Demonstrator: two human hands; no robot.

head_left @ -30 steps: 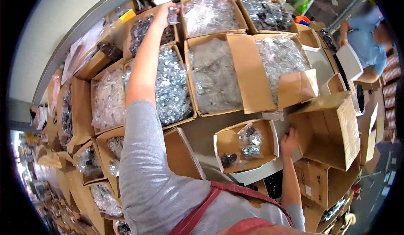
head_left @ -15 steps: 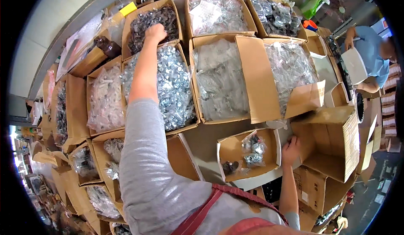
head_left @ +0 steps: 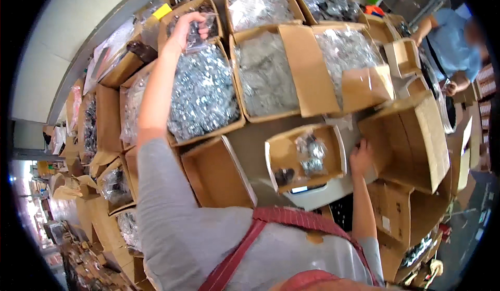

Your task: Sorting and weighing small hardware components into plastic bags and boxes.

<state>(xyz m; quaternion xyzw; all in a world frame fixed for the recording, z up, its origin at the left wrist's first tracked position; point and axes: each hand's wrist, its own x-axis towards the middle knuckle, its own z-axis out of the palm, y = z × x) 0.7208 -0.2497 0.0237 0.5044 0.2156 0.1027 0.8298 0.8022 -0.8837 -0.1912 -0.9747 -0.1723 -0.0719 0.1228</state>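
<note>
Big cartons (head_left: 265,77) of bagged hardware all round. Small open box (head_left: 304,155) in front of me has a few pkts in, mostly unfilled. My right hand (head_left: 360,158) rests loosely on its rim. Left hand (head_left: 183,30) pinched shut on a small clear bag (head_left: 198,29), held above far carton, not yet dropped in.

My left arm is stretched far forward and up, grey sleeve to the elbow, forearm bare. The left hand (head_left: 183,30) is raised with fingers curled closed, pinching something small. My right arm reaches forward lower down, nearly straight, the right hand (head_left: 360,157) held flat with fingers loosely spread, resting against a surface.
</note>
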